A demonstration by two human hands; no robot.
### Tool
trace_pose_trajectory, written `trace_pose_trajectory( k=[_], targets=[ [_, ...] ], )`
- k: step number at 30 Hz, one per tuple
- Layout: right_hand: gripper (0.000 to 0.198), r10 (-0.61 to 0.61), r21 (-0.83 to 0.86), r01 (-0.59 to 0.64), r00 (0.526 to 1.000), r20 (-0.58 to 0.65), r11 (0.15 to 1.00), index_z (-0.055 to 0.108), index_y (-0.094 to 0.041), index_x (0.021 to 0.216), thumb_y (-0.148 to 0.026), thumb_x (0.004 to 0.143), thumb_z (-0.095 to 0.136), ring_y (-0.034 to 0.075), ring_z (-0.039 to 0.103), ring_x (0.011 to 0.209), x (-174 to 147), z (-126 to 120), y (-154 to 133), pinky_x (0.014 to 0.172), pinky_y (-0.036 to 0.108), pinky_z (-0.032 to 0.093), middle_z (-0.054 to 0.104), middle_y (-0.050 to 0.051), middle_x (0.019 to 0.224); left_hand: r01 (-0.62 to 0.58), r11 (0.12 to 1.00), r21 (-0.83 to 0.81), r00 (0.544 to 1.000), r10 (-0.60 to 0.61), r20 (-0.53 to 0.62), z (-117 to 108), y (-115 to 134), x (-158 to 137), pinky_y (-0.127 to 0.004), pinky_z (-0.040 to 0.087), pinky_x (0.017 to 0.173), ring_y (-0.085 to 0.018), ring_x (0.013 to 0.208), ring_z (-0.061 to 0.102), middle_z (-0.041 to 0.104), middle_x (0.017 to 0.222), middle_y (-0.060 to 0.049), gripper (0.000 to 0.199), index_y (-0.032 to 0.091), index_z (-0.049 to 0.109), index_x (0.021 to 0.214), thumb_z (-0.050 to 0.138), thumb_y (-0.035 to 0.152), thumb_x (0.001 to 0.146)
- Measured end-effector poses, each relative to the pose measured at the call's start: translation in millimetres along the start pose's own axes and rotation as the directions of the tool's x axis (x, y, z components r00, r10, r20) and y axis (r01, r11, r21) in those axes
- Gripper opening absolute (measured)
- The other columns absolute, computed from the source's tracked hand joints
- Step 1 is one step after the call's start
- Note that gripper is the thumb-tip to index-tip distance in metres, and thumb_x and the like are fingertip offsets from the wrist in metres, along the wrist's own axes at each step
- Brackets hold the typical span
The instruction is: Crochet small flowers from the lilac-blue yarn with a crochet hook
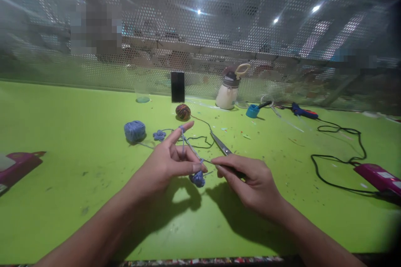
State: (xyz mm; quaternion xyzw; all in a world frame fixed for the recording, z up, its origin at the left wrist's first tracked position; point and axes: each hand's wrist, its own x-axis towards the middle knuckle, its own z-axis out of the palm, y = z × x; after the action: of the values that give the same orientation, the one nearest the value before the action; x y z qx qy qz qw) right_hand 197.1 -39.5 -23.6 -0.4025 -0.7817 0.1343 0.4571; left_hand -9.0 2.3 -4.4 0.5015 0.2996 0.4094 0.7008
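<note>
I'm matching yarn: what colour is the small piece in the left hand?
The yarn piece is bluish purple, shown best in the head view.

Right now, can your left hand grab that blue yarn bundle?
Probably not without letting go: the yarn bundle looks close, but the left hand is pinching the blue crochet piece.

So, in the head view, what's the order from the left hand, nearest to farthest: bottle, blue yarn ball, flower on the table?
From the left hand:
1. Flower: just beyond it, slightly left.
2. Blue yarn ball: farther left.
3. Bottle: far side, to the right.
</note>
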Motion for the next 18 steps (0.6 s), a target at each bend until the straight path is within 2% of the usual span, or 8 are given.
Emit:
trace_pose_trajectory(
  k=[2,5,11,14,16,18],
  targets=[
    [0.02,-0.066,-0.004,0.066,0.998,0.012,0.998,0.073,-0.017,0.101,-0.008,0.088,0.061,0.017,0.072,0.071,0.4,-1.1,2.4,0.063,0.028,0.056,0.078,0.007,0.084,0.018,1.0,-0.005,1.0,-0.018,0.0,1.6,2.7,-1.4,-0.029,0.052,0.068,-0.017,0.066,0.068,0.072,0.068,-0.001,0.108,0.016,0.019,0.153,0.083,0.008,0.066],
    [0.022,-0.138,-0.007,0.138,0.99,0.022,0.99,0.072,-0.014,0.102,-0.005,0.088,0.059,0.015,0.069,0.063,0.7,-2.7,5.2,0.056,0.026,0.053,0.076,0.006,0.077,0.037,0.999,-0.037,0.999,-0.039,-0.029,3.7,6.3,-3.3,-0.028,0.051,0.069,-0.016,0.066,0.067,0.071,0.067,0.0,0.105,0.014,0.023,0.152,0.082,0.006,0.066],
    [0.019,-0.138,-0.014,0.139,0.989,0.049,0.99,0.073,-0.011,0.099,-0.007,0.088,0.058,0.015,0.067,0.061,1.8,-7.5,4.2,0.055,0.026,0.049,0.074,0.008,0.075,0.069,0.994,-0.085,0.998,-0.069,0.001,1.0,9.3,-3.2,-0.027,0.048,0.072,-0.016,0.069,0.067,0.071,0.07,-0.001,0.102,0.012,0.025,0.151,0.079,0.003,0.065],
    [0.018,-0.064,0.07,0.059,0.996,0.064,0.996,0.074,-0.014,0.097,-0.009,0.088,0.06,0.013,0.066,0.06,2.6,-8.3,1.0,0.055,0.024,0.049,0.074,0.005,0.073,0.072,0.996,-0.059,0.997,-0.073,-0.014,0.7,7.9,-2.3,-0.028,0.048,0.072,-0.015,0.068,0.066,0.069,0.069,0.0,0.095,0.011,0.031,0.148,0.078,0.004,0.066],
    [0.015,0.045,0.164,-0.064,0.993,0.111,0.984,0.075,-0.015,0.094,-0.012,0.088,0.061,0.012,0.063,0.058,2.4,-7.2,-0.6,0.052,0.023,0.047,0.072,0.003,0.07,0.066,0.998,-0.014,0.998,-0.066,-0.018,1.1,5.2,-1.5,-0.029,0.048,0.072,-0.016,0.07,0.066,0.068,0.068,0.001,0.09,0.011,0.035,0.146,0.077,0.005,0.068],
    [0.013,0.179,0.268,-0.221,0.969,0.173,0.938,0.075,-0.016,0.091,-0.016,0.088,0.063,0.01,0.057,0.052,1.9,-4.8,-1.0,0.047,0.021,0.041,0.069,0.001,0.064,0.062,0.997,0.045,0.998,-0.062,-0.005,1.2,1.4,-0.1,-0.029,0.049,0.071,-0.017,0.071,0.065,0.067,0.067,0.001,0.081,0.011,0.042,0.142,0.077,0.006,0.069]
  ],
)
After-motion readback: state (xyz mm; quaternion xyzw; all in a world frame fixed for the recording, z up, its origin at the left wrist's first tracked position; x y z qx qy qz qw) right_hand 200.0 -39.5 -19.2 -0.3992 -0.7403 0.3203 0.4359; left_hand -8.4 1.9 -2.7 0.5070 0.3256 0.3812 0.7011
